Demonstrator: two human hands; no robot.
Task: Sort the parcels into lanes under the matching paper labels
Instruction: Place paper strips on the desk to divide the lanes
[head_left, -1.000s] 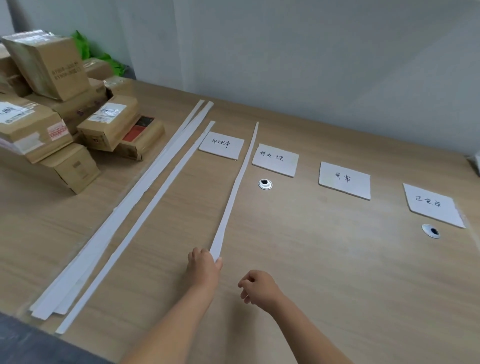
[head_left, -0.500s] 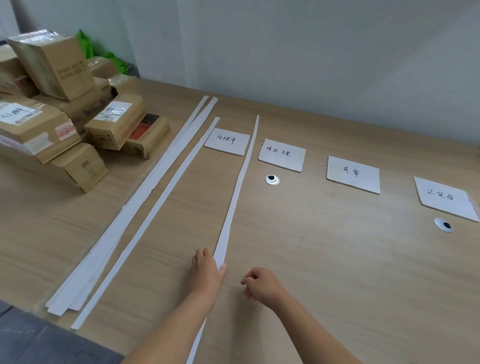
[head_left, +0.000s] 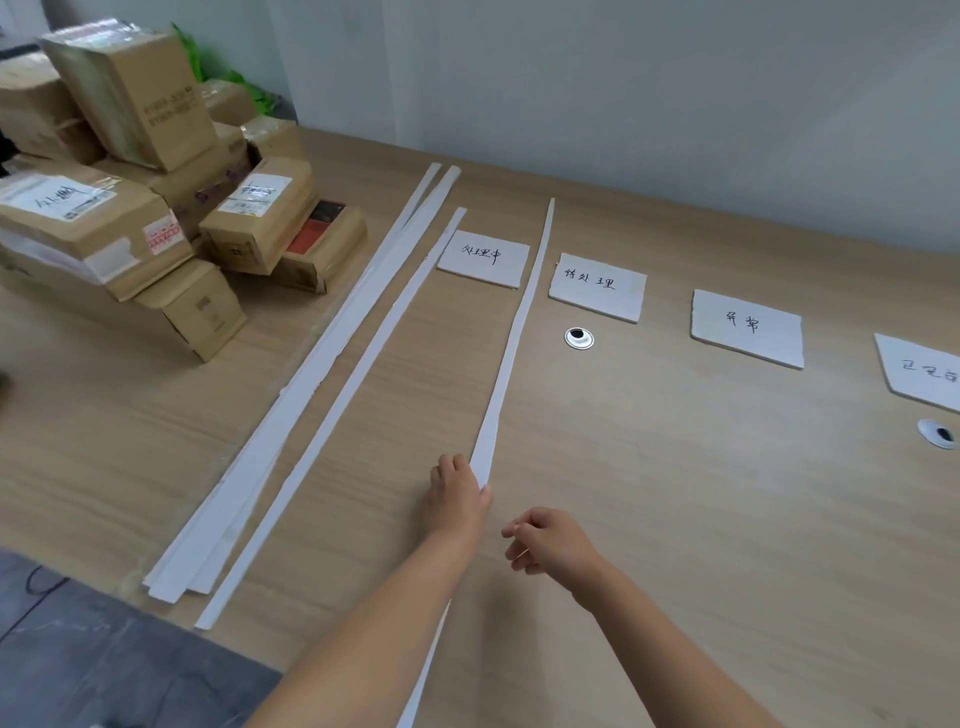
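So far: nothing is sorted. All parcels (head_left: 156, 208) sit stacked at the far left of the table (head_left: 675, 493).
Labels: four labels (head_left: 483, 257) lie in a row across the far side, with no parcel under any of them.
Lanes: part-built, by my judgement. An outer strip (head_left: 353, 405) runs left of the first label and a strip (head_left: 519, 322) runs between the first and second. The other gaps have no divider. Spare strips (head_left: 291, 415) lie bundled further left.
Left hand (head_left: 457, 499): palm-down on the strip's near part, pressing it to the table.
Right hand (head_left: 550, 540): just beside the left, apart from it, fingers loosely curled and holding nothing.
Parcels vs hands: well apart. The stack is up-left, beyond the outer strip and the spare strips.
Remaining: probably the last dividers, then all the sorting.
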